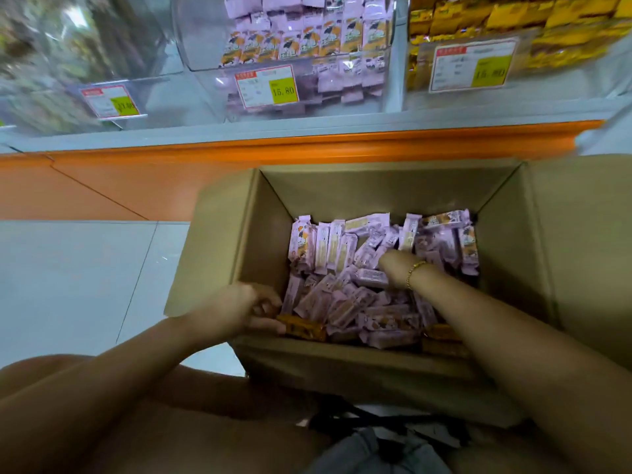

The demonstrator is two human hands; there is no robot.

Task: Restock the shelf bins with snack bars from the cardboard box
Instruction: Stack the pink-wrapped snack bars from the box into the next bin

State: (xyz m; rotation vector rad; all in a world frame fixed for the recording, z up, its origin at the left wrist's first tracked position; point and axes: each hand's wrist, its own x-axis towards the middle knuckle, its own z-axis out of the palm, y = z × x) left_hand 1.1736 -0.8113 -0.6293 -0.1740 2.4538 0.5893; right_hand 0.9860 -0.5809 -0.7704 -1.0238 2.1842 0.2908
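Cardboard box sits open on floor, flaps out, just in front of the orange shelf edge. Inside: loose heap of pink snack bars across the bottom. Some stand on end along the far side, the rest lie flat and jumbled. A few orange bars lie along the near wall.

Left hand is at the near-left corner of the box. Fingers are curled, thumb lies at the orange bar's left end. Looks like a pinch, but can't tell if anything is actually clamped.

Right hand, w/ bracelet at the wrist, is pushed down into the middle of the pile. Fingers are buried among the wrappers, so apart or closed = can't tell.

Target is prob the clear middle bin up on the shelf. It holds the same pink bars in rows and has room at its left side. Yellow packs fill the bin to its right.

Handling, my read: bars are light, each wrapped in glossy film, so slick and they slide over each other. Body is stiffish but likely crushable, and the crimped ends are floppy. Best hold is across the mid-body, several bars side by side, squeezed gently. Don't lift by the end seals. A bunch could fan out and drop a bar on the way up.
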